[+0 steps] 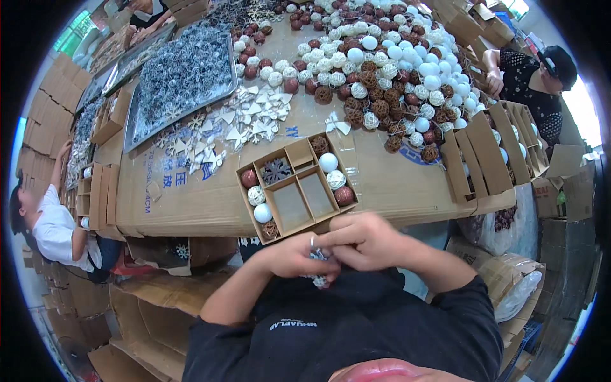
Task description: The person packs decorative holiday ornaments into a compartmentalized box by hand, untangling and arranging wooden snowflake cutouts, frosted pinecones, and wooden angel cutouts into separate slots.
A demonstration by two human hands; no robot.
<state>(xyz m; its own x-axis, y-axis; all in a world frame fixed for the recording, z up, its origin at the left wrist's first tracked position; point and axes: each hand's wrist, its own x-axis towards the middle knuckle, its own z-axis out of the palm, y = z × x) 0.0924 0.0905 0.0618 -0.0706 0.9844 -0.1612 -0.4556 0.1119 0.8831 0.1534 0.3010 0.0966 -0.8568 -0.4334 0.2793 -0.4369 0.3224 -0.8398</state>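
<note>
My left hand (294, 256) is closed around a small frosted grey-white cluster (319, 270), mostly hidden by the fingers; its exact kind does not show. Against it, the curled fingers of my right hand (368, 242) meet the left fingers, and whatever they pinch is hidden. Just beyond both hands, at the table's near edge, sits a divided cardboard box (291, 207). Its left column holds a red-brown ball (250, 179), white balls and a brown woven ball (270, 230). A dark snowflake (276, 170) lies in a middle compartment, and more balls line the right column.
A metal tray (234, 70) of frosted pine cones stands at the back left. White wooden cut-outs (254, 114) lie beside it. Heaped white, brown and red balls (382, 89) cover the far right. Divided boxes (487, 153) stand at the right edge. Other people work around the table.
</note>
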